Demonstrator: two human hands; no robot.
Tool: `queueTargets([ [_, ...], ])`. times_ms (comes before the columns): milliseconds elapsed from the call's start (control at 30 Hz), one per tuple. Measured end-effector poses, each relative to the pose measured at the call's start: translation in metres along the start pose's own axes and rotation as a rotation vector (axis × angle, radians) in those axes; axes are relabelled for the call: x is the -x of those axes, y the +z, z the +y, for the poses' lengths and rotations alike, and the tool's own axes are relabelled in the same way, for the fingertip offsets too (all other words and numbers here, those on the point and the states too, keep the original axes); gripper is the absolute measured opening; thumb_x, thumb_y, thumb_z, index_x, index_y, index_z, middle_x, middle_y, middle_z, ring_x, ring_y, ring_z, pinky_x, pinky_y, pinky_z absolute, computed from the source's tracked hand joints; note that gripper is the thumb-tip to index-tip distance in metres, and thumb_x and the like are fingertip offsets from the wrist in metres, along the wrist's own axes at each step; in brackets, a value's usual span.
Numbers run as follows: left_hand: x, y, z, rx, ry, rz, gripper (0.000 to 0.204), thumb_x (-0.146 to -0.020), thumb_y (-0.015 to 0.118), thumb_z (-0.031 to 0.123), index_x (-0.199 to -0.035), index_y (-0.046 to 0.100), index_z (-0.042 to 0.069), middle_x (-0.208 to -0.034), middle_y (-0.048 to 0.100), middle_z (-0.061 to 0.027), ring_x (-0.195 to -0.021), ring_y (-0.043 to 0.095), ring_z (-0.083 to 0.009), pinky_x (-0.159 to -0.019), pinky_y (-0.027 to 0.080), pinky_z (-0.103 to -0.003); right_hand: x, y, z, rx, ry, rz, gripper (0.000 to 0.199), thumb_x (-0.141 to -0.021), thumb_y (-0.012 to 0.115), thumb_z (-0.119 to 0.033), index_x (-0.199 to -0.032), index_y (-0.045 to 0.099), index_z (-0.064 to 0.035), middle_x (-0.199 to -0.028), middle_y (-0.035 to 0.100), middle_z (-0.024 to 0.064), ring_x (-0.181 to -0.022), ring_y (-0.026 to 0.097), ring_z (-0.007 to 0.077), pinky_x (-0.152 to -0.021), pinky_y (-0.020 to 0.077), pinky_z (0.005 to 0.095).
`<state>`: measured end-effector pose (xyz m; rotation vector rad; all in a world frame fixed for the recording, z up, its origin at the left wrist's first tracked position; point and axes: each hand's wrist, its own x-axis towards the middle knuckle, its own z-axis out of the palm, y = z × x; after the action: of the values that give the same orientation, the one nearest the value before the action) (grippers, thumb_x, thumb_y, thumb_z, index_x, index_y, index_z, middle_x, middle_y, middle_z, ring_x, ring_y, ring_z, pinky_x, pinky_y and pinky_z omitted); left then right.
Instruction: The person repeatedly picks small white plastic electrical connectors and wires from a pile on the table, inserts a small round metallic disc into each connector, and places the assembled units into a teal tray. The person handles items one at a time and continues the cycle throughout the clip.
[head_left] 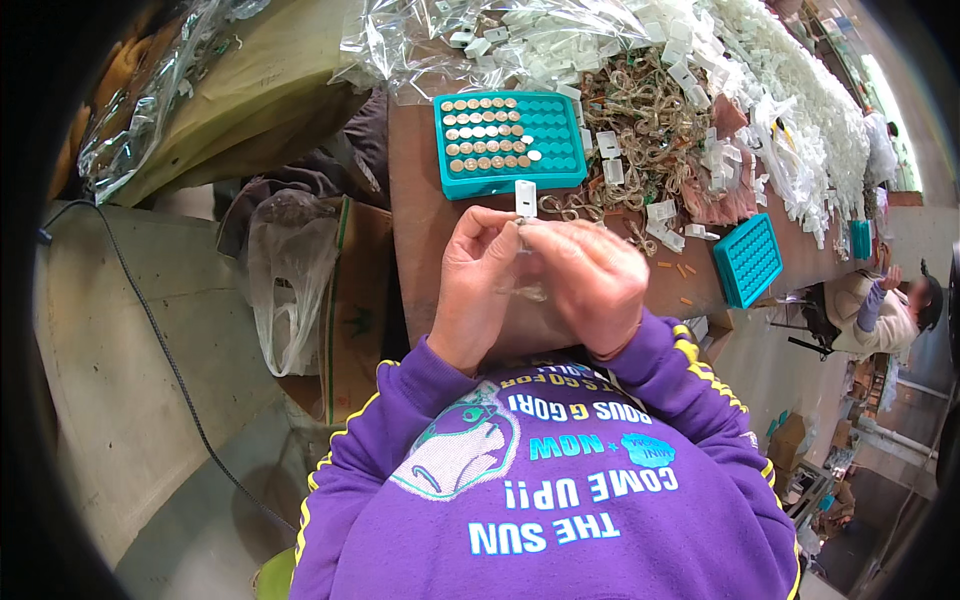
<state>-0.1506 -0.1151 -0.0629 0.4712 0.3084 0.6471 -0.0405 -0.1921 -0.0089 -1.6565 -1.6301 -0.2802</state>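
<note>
My left hand [474,285] and my right hand [592,278] meet over the near edge of the table, fingertips pinched together. Whatever small piece they hold is mostly covered by the fingers; something pale and see-through shows below, between the palms. Right beyond the fingertips is a small white plastic case [526,198] with a dark slot; whether a finger touches it I cannot tell. Behind it lies a teal tray [480,185] with rows of round pockets. Coin-like metal discs [487,132] fill its left part, and a few pale discs [533,155] sit loosely beside them.
Right of the tray lies a tangled heap of thin wires [630,110], with white plastic cases [800,110] piled beyond. Another teal tray [750,262] rests near the right table edge by small orange pieces [685,270]. A plastic bag [285,270] hangs at left. A person [880,310] sits far right.
</note>
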Motion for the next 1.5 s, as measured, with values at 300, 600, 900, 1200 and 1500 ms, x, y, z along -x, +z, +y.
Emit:
queueTargets([
  [300,0.004,0.001,0.007,0.087,-0.142,-0.113,0.022,-0.096,0.061,0.021,-0.111,0.056,0.005,-0.098,0.063,-0.0040,-0.085,0.061,-0.0101,-0.073,0.052,-0.024,-0.020,-0.025,0.014,-0.460,0.708,-0.194,0.035,-0.091,0.063,-0.015,-0.123,0.060,-0.0002,-0.100,0.067,0.0067,-0.083,0.063,0.0118,-0.072,0.0507,0.0259],
  [600,0.016,0.018,0.010,0.098,-0.282,-0.155,0.025,-0.099,0.056,0.024,-0.117,0.057,0.007,-0.102,0.062,0.0011,-0.091,0.059,-0.0069,-0.078,0.048,-0.023,0.002,-0.008,-0.007,-0.125,0.245,0.148,0.021,-0.072,0.074,-0.001,-0.093,0.071,-0.0043,-0.083,0.064,0.0089,-0.071,0.064,0.0206,-0.061,0.0516,0.0294],
  [900,0.022,0.015,0.005,0.322,-0.344,-0.225,0.026,-0.103,0.046,0.025,-0.122,0.054,0.010,-0.115,0.060,-0.0027,-0.109,0.057,-0.0151,-0.101,0.043,-0.036,0.008,-0.026,0.002,-0.048,-0.160,-0.069,0.034,-0.072,0.073,-0.008,-0.106,0.068,-0.0022,-0.097,0.063,0.0086,-0.085,0.067,0.0244,-0.072,0.0565,0.0326],
  [1200,0.027,0.016,-0.005,0.406,-0.428,-0.188,0.025,-0.104,0.043,0.024,-0.119,0.055,0.008,-0.113,0.062,-0.0034,-0.104,0.060,-0.0159,-0.097,0.048,-0.036,0.010,-0.039,0.015,0.034,-0.244,-0.144,0.028,-0.071,0.074,-0.016,-0.096,0.066,-0.0041,-0.086,0.061,0.0054,-0.073,0.066,0.0226,-0.061,0.0545,0.0315],
  [1500,0.018,0.019,-0.008,0.150,-0.257,-0.098,0.022,-0.098,0.057,0.016,-0.117,0.056,0.006,-0.109,0.064,-0.0063,-0.096,0.064,-0.0164,-0.084,0.052,-0.031,0.043,-0.021,-0.008,-0.128,0.286,0.139,0.031,-0.075,0.072,-0.009,-0.106,0.069,-0.0060,-0.098,0.068,0.0096,-0.086,0.067,0.0275,-0.076,0.0552,0.0337],
])
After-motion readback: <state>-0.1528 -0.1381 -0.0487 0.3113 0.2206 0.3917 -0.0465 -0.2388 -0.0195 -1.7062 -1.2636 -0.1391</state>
